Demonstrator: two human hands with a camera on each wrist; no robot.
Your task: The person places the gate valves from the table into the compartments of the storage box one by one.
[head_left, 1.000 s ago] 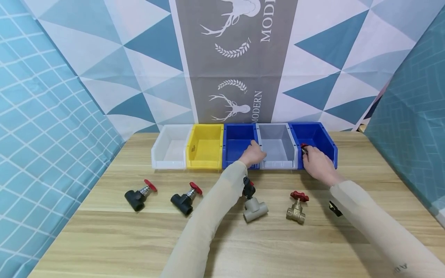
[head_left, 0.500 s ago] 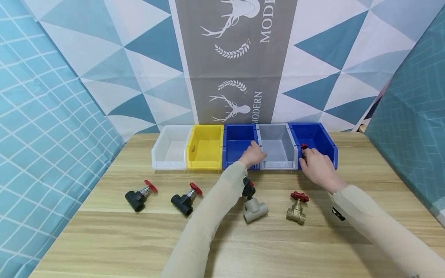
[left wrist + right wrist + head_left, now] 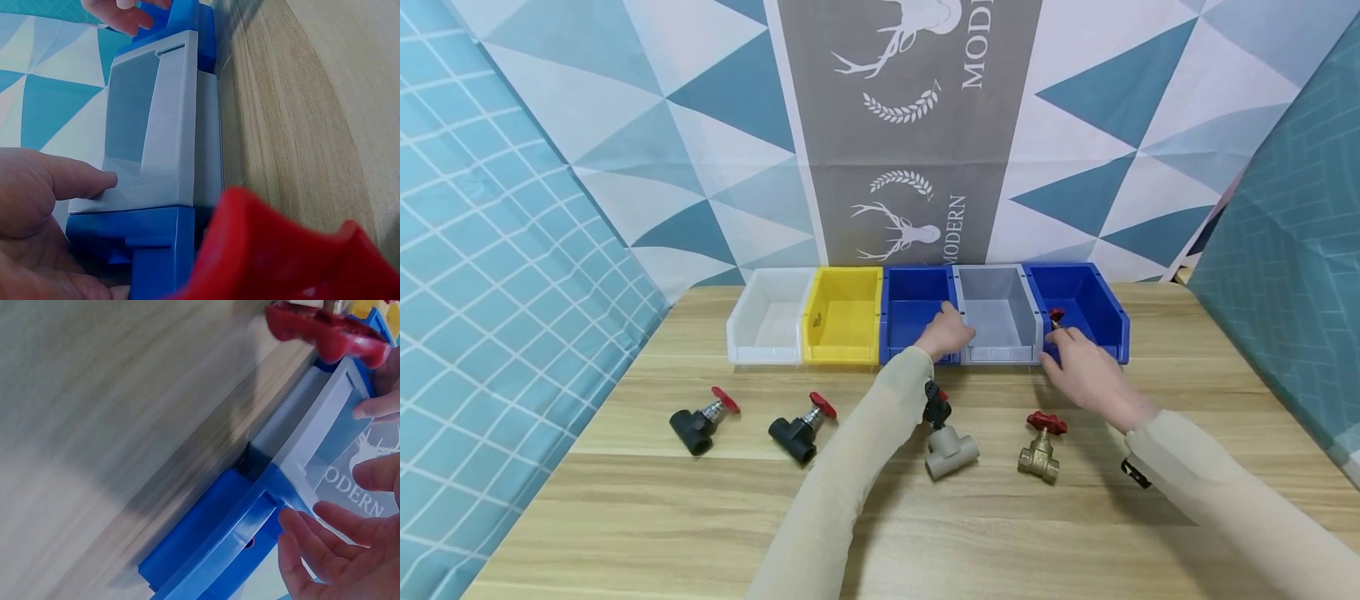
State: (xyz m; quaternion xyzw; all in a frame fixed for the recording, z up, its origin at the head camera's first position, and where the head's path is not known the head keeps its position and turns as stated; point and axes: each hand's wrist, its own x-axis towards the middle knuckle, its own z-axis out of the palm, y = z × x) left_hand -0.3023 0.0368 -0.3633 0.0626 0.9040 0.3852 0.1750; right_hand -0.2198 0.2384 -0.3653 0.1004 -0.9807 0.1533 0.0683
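Observation:
My left hand (image 3: 946, 333) straddles the join between the middle blue bin (image 3: 919, 287) and the grey bin (image 3: 1000, 312). In the left wrist view its thumb (image 3: 94, 180) lies over the grey bin's side while the other fingers reach into the blue one, gripping the walls between. My right hand (image 3: 1086, 371) hovers at the front of the right-hand blue bin (image 3: 1086, 304), and its fingers (image 3: 350, 525) are spread, holding nothing in the right wrist view. Just beyond those fingers, a valve with a red handwheel (image 3: 1057, 314) sits in that bin, its body mostly hidden.
A white bin (image 3: 767, 325) and a yellow bin (image 3: 844, 321) continue the row leftward. On the table (image 3: 647, 517) lie a black valve (image 3: 696, 429), another black valve (image 3: 797, 437), a grey valve (image 3: 950, 454) partly under the left sleeve, and a brass valve (image 3: 1039, 458).
The right hand has let go of the valve in the right-hand blue bin and drawn back slightly toward the front, its fingers opening. The left hand has stayed in place.

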